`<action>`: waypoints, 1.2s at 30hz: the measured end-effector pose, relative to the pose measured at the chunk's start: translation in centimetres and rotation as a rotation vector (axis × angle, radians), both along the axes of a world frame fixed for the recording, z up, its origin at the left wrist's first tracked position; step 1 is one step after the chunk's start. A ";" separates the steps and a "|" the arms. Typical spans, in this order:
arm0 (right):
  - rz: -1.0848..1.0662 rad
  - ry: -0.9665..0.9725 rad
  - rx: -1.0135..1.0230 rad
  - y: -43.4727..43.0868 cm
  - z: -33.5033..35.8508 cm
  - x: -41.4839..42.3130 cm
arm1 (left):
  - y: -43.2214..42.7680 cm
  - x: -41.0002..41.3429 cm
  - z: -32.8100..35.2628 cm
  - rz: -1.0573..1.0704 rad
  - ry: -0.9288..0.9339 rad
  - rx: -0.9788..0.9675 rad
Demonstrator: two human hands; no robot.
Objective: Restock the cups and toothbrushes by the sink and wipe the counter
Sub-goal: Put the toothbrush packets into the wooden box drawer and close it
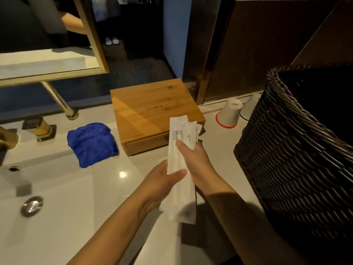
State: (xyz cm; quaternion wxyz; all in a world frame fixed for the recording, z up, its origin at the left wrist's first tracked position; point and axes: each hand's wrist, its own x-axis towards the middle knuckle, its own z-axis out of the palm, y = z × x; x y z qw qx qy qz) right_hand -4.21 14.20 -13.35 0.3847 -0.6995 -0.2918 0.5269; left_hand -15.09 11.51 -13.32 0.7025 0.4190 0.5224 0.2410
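White paper packets [180, 150], printed BRUSHING TEETH, are held upright over the table's [215, 148] front edge by both hands. Left hand [162, 180] is closed on the lower half of the front packet, thumb across its face; right hand [196, 159] pinches the bunch higher up, thumb in front. How many packets there are I cannot tell.

Behind them a wooden box [150, 109] sits shut toward the table's back edge, its drawer closed. Two cups [229, 115] stand upside down near the back right, just beside a dark wicker basket [298, 159]. A blue cloth [91, 143] lies bunched left of the box, by the sink [57, 188] and brass tap [39, 127].

Judging by this, the toothbrush restock is in hand and wiping is not begun. Next likely calls for freeing one hand to separate a packet and set it down, perhaps in the box
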 end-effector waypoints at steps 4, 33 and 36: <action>0.193 0.056 0.046 0.2 0.5 -1.1 | -0.5 -2.2 -0.2 0.128 0.001 0.009; -0.077 0.530 -0.178 -0.2 -3.2 0.1 | -1.1 -12.6 -1.1 0.558 -0.061 0.142; -0.045 0.505 -0.171 -2.0 -3.5 0.7 | -0.8 -12.4 -1.1 0.553 -0.078 0.144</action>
